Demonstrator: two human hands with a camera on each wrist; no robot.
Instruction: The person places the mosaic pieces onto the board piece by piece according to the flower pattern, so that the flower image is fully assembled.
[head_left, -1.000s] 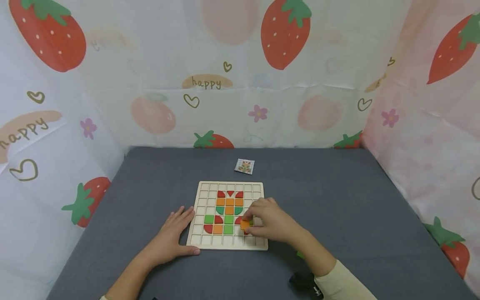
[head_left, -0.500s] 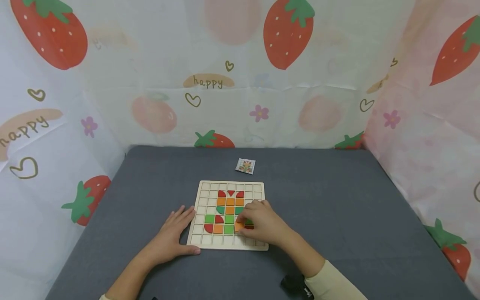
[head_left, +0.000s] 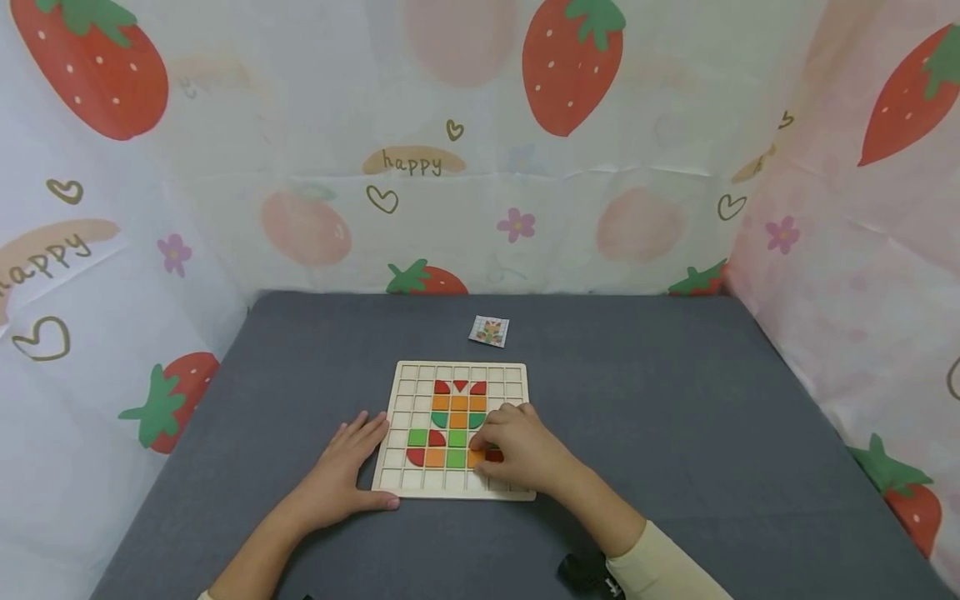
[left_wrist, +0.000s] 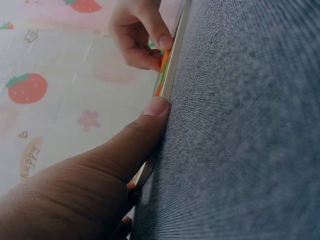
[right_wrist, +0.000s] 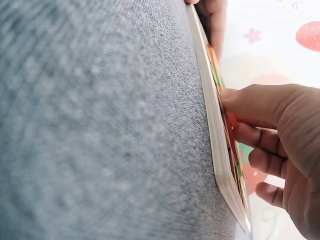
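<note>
A square wooden grid board lies on the table, with red, orange and green tiles set in its cells. My right hand pinches an orange square tile between thumb and fingers, low in a cell right of the green column. In the left wrist view this orange tile shows between thumb and finger at the board's surface. The right hand covers some tiles beneath it. My left hand rests at the board's left edge, fingers spread, thumb at the near corner.
A small printed card with a coloured tile pattern lies behind the board. Dark grey cloth covers the table. A black object is by the right sleeve. Strawberry-print curtains surround the table.
My right hand has moved left and down with the orange tile, from above the right-hand tiles into a cell beside the green column. The left hand stays at the board's edge.
</note>
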